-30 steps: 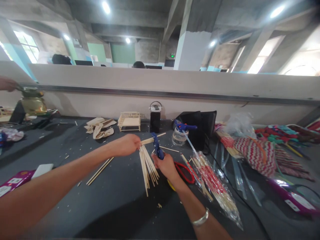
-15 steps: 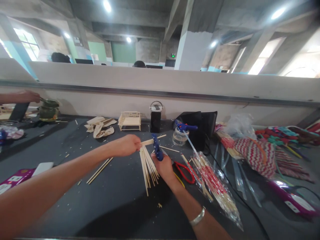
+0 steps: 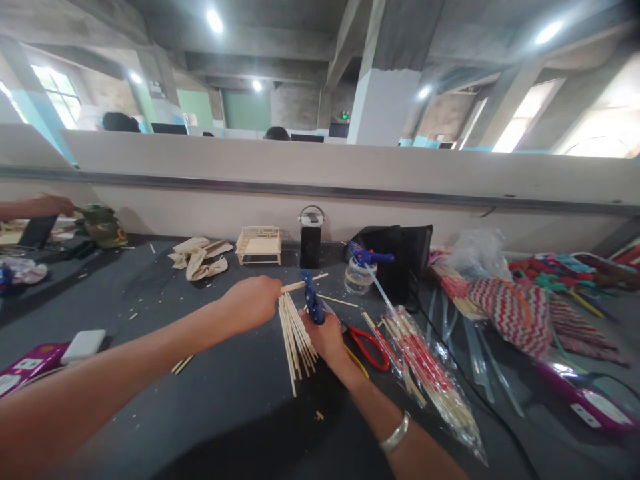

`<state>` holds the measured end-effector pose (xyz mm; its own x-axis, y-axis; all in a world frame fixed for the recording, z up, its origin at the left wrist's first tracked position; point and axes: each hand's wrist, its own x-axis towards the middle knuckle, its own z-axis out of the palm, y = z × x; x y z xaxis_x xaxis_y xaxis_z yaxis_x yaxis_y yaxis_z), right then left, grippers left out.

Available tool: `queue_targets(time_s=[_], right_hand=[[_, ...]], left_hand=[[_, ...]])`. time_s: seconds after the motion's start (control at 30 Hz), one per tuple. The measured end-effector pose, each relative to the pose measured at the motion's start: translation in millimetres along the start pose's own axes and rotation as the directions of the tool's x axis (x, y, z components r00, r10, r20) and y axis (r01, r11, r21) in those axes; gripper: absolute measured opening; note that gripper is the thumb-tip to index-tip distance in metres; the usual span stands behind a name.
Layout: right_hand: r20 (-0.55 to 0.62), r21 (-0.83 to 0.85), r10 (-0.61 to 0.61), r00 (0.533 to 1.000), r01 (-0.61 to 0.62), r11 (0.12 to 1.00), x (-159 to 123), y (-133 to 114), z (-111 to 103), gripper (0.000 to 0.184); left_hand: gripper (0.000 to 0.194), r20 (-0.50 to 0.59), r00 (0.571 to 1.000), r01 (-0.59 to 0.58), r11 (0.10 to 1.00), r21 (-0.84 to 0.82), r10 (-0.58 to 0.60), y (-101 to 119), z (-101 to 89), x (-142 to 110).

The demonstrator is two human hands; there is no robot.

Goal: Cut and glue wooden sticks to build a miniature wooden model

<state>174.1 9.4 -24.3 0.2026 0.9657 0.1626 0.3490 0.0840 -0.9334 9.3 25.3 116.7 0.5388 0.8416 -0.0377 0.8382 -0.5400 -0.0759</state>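
Observation:
My left hand is closed on the ends of a few thin wooden sticks, which point to the right. My right hand grips a dark blue hand tool with pale specks; its exact kind I cannot make out. The tool's upper part stands in front of the held sticks, and whether it touches them is unclear. A fan of loose wooden sticks lies on the table just below both hands. Beside my right hand rest red-handled scissors, partly hidden by it.
Behind my hands stand a small wooden model bench and a black phone. A blue glue gun rests on a glass jar. Bagged sticks lie at right. At far left is another person's hand.
My left forearm has shifted slightly, covering more of the loose sticks at left. My right hand keeps its grip on the blue tool. The other person's hand has moved a little left.

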Motion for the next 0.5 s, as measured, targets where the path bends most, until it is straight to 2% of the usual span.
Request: queue_targets(time_s=[0.17, 0.27, 0.4, 0.5], right_hand=[[-0.018, 0.036, 0.013, 1.000, -0.012, 0.999, -1, 1, 4, 0.027], [-0.002, 0.101, 0.021, 1.000, -0.021, 0.995, -1, -4, 0, 0.026], [0.003, 0.192, 0.027, 1.000, -0.027, 0.981, 2, -7, -8, 0.028], [-0.014, 0.184, 0.031, 0.999, -0.028, 0.982, 6, -4, -12, 0.027]], left_hand=[[0.022, -0.008, 0.999, 0.041, 0.998, 0.057, -0.041, -11, 5.2, -1], [0.021, -0.019, 0.998, 0.052, 0.999, -0.012, -0.052, -22, 3.0, -4], [0.027, -0.054, 0.993, 0.081, 0.940, -0.332, -0.105, -32, 8.1, -16], [0.028, 0.056, 0.994, 0.112, 0.758, -0.643, -0.099, -37, 17.2, -26]])
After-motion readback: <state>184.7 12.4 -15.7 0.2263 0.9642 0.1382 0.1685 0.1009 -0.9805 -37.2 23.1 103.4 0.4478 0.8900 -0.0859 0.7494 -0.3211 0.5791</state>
